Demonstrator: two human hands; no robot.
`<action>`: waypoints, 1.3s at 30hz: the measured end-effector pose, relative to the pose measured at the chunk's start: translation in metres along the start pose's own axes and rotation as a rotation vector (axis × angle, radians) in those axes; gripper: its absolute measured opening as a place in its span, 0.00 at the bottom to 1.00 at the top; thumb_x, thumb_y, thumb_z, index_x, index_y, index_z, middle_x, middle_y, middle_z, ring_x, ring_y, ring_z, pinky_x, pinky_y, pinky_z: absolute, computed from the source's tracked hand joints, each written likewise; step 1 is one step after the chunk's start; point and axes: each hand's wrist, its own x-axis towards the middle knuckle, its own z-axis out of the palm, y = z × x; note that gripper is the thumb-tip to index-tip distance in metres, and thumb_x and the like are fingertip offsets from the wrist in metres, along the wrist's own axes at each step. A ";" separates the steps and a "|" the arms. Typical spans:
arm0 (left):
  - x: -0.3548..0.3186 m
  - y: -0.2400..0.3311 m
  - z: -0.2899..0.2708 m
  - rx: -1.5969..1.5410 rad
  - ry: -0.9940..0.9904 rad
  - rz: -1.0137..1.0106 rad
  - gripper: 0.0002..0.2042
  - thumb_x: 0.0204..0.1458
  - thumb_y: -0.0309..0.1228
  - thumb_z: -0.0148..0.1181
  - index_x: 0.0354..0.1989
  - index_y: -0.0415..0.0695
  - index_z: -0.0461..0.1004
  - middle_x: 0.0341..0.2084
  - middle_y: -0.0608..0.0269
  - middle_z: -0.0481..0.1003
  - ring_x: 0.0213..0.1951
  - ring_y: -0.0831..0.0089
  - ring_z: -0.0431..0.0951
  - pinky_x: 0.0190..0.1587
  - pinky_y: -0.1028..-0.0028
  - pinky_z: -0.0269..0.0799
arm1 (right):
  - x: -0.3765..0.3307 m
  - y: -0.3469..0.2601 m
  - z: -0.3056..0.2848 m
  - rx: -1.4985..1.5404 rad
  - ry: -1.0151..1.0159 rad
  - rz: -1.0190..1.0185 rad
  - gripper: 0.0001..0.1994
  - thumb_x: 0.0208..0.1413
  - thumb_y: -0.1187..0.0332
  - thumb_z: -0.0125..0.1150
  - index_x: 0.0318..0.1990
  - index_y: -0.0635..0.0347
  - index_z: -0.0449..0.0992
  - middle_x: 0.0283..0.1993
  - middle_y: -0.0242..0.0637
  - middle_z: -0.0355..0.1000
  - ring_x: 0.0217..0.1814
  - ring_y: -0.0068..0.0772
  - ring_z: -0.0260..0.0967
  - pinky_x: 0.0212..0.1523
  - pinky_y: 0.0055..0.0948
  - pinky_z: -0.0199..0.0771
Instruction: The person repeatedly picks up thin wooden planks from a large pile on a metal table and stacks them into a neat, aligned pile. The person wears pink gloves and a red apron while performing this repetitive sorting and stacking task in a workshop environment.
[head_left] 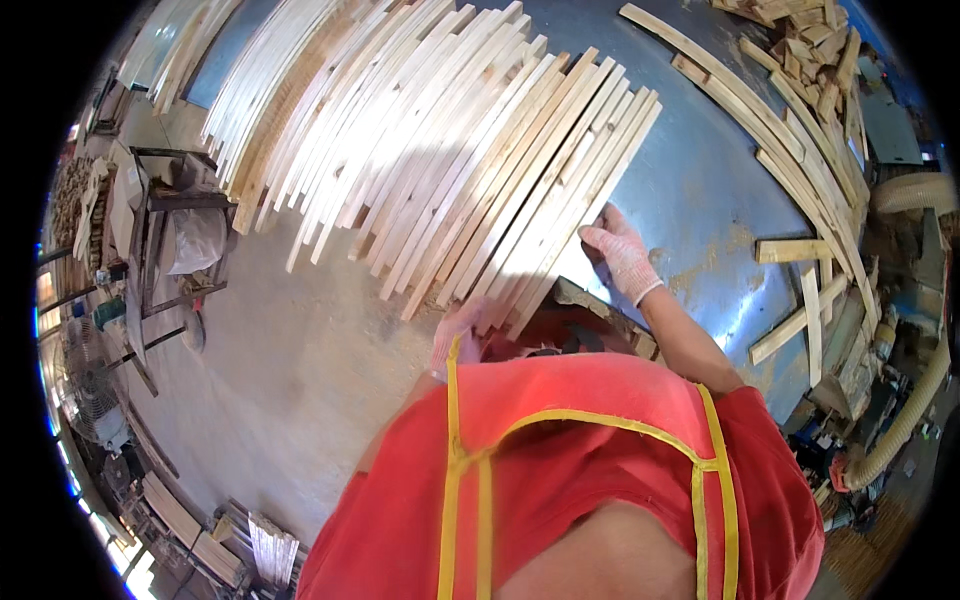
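Observation:
A row of long, pale wooden strips (pixel 545 170) lies side by side on a blue-grey metal table (pixel 690 190), their near ends jutting past its edge. My left hand (pixel 457 335), in a whitish-pink knit glove, is at the near ends of the rightmost strips. Its fingers are mostly hidden there. At the right side of the same strips is my right hand (pixel 625 258), in a matching glove. Its thumb and fingers are apart, with the thumb by the outermost strip; whether it touches is hard to tell.
More long strips (pixel 770 125) and a heap of offcuts (pixel 815 50) lie on the right. Several short pieces (pixel 800 300) cross near the table's right side. A dark metal stand (pixel 150 220) and a fan (pixel 95 400) are at left. A ribbed hose (pixel 915 420) runs at far right.

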 end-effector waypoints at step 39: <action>0.150 0.439 -0.133 1.859 0.790 0.890 0.35 0.52 0.38 0.66 0.72 0.51 0.68 0.55 0.52 0.76 0.56 0.50 0.77 0.61 0.48 0.71 | 0.081 -0.107 0.112 -0.220 0.055 0.162 0.38 0.61 0.59 0.73 0.69 0.75 0.60 0.49 0.46 0.80 0.43 0.31 0.79 0.39 0.28 0.82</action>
